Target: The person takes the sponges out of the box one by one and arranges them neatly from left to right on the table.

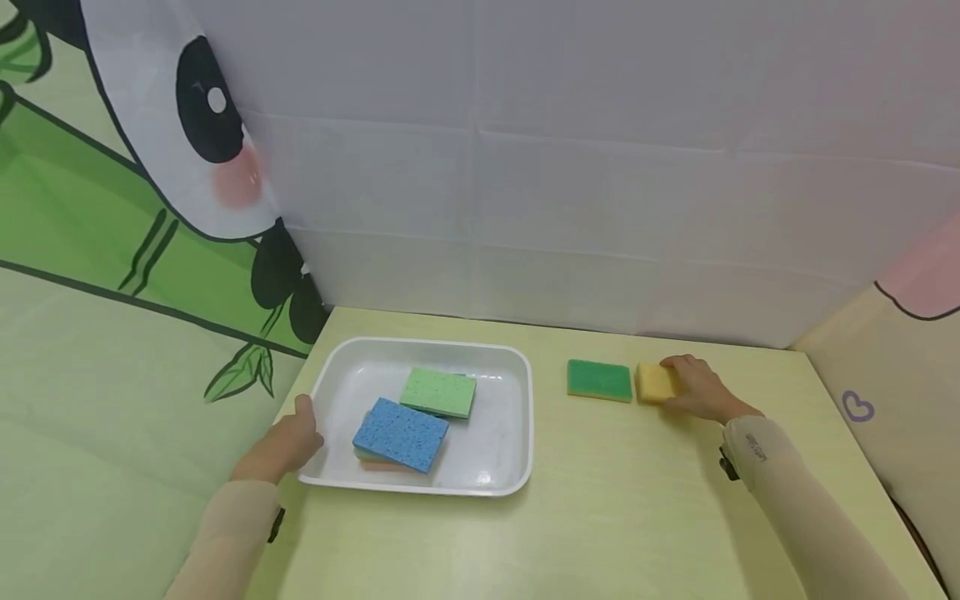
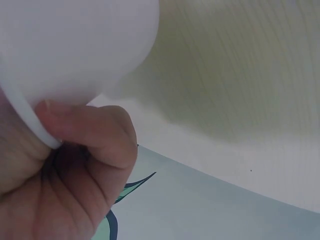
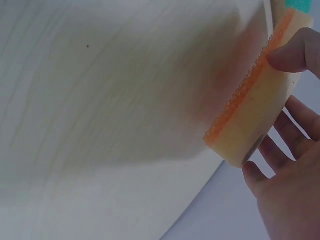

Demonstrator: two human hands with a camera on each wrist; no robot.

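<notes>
Head view put me, I judged, at the pick-up: right hand (image 1: pixel 703 393) pinching the yellow sponge (image 1: pixel 654 383), left hand (image 1: pixel 287 440) pinching the white tray (image 1: pixel 501 437); next called for a steady carry.

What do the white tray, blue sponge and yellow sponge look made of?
White tray: probably smooth, glossy plastic, given the bright glints on its floor; enamel isn't ruled out.
Blue sponge: likely cellulose, matte, dotted with dark pores.
Yellow sponge in the right hand: seemingly matte foam, its pale body smooth, with a coarse, open-textured orange layer, material unclear.
</notes>
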